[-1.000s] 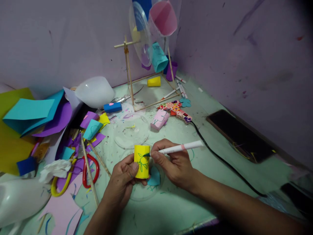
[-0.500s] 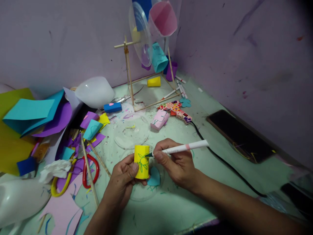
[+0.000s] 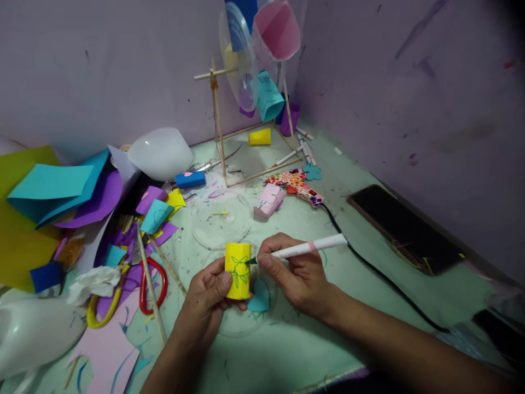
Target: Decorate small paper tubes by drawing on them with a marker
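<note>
My left hand [image 3: 211,293] is closed round the lower left side of a yellow foam-like tube [image 3: 237,257], its thumb pressed on the front. Green leaf-like lines form a ring on the tube's face. In a writing grip, my right hand [image 3: 293,273] holds a white marker [image 3: 311,245] with a pink band. Its dark green tip meets or nearly meets the right part of the drawing. Just below and right of the tube lies a light-blue cut-out piece [image 3: 259,297], over a clear round plastic lid.
Behind stands a stick frame [image 3: 220,131] carrying clear discs and coloured cups [image 3: 269,98]. A patterned glue gun [image 3: 297,185] trails a black cord past my right arm. At right lies a phone [image 3: 404,227]. Scissors [image 3: 153,284], sticks and coloured sheets [image 3: 53,183] crowd the left.
The marker tip has shifted very slightly on the tube's drawing. The whole view has moved a little; both hands keep their grips.
</note>
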A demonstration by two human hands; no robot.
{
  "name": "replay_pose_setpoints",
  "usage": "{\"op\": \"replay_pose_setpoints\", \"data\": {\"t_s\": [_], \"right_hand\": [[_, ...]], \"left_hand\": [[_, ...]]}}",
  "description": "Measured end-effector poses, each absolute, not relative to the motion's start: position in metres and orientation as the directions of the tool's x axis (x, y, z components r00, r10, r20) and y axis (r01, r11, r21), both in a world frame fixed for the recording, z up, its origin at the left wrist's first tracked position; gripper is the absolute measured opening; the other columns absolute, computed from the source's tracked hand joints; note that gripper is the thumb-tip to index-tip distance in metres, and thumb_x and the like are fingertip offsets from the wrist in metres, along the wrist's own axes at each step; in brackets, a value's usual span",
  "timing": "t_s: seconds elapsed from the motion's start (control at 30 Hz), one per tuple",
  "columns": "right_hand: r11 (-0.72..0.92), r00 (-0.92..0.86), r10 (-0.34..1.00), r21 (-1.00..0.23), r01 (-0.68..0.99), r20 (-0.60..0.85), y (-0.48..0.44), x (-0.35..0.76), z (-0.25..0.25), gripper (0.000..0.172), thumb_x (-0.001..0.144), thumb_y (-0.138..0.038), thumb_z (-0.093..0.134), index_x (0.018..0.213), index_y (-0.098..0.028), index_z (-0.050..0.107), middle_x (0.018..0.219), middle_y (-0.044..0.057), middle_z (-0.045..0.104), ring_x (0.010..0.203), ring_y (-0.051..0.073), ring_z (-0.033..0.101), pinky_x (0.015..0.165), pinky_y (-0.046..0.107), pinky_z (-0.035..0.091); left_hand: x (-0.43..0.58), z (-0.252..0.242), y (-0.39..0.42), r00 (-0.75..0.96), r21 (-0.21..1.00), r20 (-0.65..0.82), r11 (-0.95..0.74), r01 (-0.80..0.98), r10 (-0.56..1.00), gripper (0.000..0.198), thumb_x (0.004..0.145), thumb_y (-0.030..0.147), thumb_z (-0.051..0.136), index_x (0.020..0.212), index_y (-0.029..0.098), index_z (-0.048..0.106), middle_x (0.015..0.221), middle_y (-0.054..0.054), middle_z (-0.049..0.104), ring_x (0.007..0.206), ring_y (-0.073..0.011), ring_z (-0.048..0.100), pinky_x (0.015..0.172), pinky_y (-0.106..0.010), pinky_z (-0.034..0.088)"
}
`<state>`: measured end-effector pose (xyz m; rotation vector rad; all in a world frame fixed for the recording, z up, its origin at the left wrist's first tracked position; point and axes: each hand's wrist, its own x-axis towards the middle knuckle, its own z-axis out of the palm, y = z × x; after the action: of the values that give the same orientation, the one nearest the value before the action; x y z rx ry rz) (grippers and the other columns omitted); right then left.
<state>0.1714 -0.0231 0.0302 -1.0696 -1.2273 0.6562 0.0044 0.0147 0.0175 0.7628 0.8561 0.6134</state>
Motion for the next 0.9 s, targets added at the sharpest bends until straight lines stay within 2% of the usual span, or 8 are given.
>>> {"op": "replay_pose_setpoints", "data": {"t_s": [0.2, 0.33, 0.43, 0.53, 0.6, 0.73, 0.9], "right_hand": [[0.388, 0.291, 0.863, -0.911, 0.141, 0.413, -0.024, 0.172, 0.025, 0.01, 0.081, -0.015, 0.056, 0.072, -0.019, 0.058, 0.062, -0.003, 0.057, 0.056, 0.01, 0.055, 0.053, 0.022, 0.047], [0.35, 0.407, 0.842, -0.932, 0.089, 0.355, -0.023, 0.174, 0.018, 0.007, 0.086, -0.02, 0.056, 0.087, -0.022, 0.062, 0.074, -0.001, 0.063, 0.068, 0.013, 0.061, 0.063, 0.027, 0.051], [0.281, 0.351, 0.889, -0.956, 0.089, 0.294, -0.019, 0.175, 0.017, 0.015, 0.088, -0.025, 0.053, 0.099, -0.023, 0.063, 0.088, 0.003, 0.068, 0.082, 0.017, 0.065, 0.073, 0.033, 0.052], [0.198, 0.226, 0.948, -0.971, 0.134, 0.225, -0.017, 0.176, 0.016, 0.018, 0.089, -0.027, 0.049, 0.101, -0.022, 0.062, 0.101, 0.006, 0.068, 0.094, 0.02, 0.064, 0.081, 0.038, 0.051], [0.148, 0.167, 0.973, -0.985, 0.088, 0.161, -0.017, 0.175, 0.012, 0.018, 0.088, -0.029, 0.052, 0.103, -0.023, 0.06, 0.104, 0.006, 0.068, 0.095, 0.021, 0.064, 0.081, 0.038, 0.051], [0.051, 0.078, 0.996, -0.993, -0.107, 0.043, -0.015, 0.17, 0.003, 0.027, 0.078, -0.029, 0.065, 0.102, -0.024, 0.054, 0.105, 0.005, 0.067, 0.085, 0.019, 0.066, 0.069, 0.032, 0.054], [0.026, 0.166, 0.986, -0.982, -0.187, -0.006, -0.011, 0.168, 0.005, 0.026, 0.074, -0.022, 0.067, 0.095, -0.023, 0.052, 0.106, 0.005, 0.067, 0.089, 0.019, 0.066, 0.075, 0.034, 0.054]], "left_hand": [[0.002, 0.017, 0.016, 0.527, 0.782, -0.433, 0.595, -0.183, 0.731, 0.037, 0.069, 0.033, 0.076, 0.097, 0.011, 0.069, 0.073, -0.005, 0.067, 0.056, -0.0138, 0.061, 0.048, -0.022, 0.051], [0.004, 0.02, 0.017, 0.519, 0.768, -0.443, 0.608, -0.202, 0.731, 0.032, 0.069, 0.036, 0.075, 0.089, 0.01, 0.069, 0.07, -0.007, 0.069, 0.057, -0.0163, 0.064, 0.048, -0.023, 0.051], [0.005, 0.021, 0.015, 0.542, 0.754, -0.432, 0.618, -0.223, 0.721, 0.032, 0.071, 0.036, 0.073, 0.09, 0.01, 0.069, 0.073, -0.01, 0.071, 0.058, -0.0172, 0.064, 0.049, -0.024, 0.051], [0.007, 0.021, 0.012, 0.539, 0.745, -0.441, 0.628, -0.225, 0.717, 0.035, 0.072, 0.034, 0.073, 0.098, 0.012, 0.068, 0.078, -0.01, 0.071, 0.063, -0.0181, 0.066, 0.054, -0.026, 0.052], [0.008, 0.021, 0.01, 0.538, 0.757, -0.442, 0.62, -0.206, 0.718, 0.037, 0.072, 0.035, 0.073, 0.101, 0.013, 0.067, 0.078, -0.008, 0.071, 0.064, -0.0178, 0.066, 0.055, -0.025, 0.052], [0.01, 0.019, 0.006, 0.56, 0.794, -0.403, 0.581, -0.178, 0.723, 0.04, 0.071, 0.036, 0.073, 0.102, 0.012, 0.065, 0.078, -0.007, 0.068, 0.064, -0.0169, 0.063, 0.053, -0.025, 0.051], [0.013, 0.011, 0.002, 0.464, 0.871, -0.342, 0.461, -0.171, 0.817, 0.059, 0.06, 0.026, 0.082, 0.113, 0.017, 0.057, 0.096, -0.008, 0.069, 0.082, -0.0223, 0.065, 0.064, -0.03, 0.054]]}}
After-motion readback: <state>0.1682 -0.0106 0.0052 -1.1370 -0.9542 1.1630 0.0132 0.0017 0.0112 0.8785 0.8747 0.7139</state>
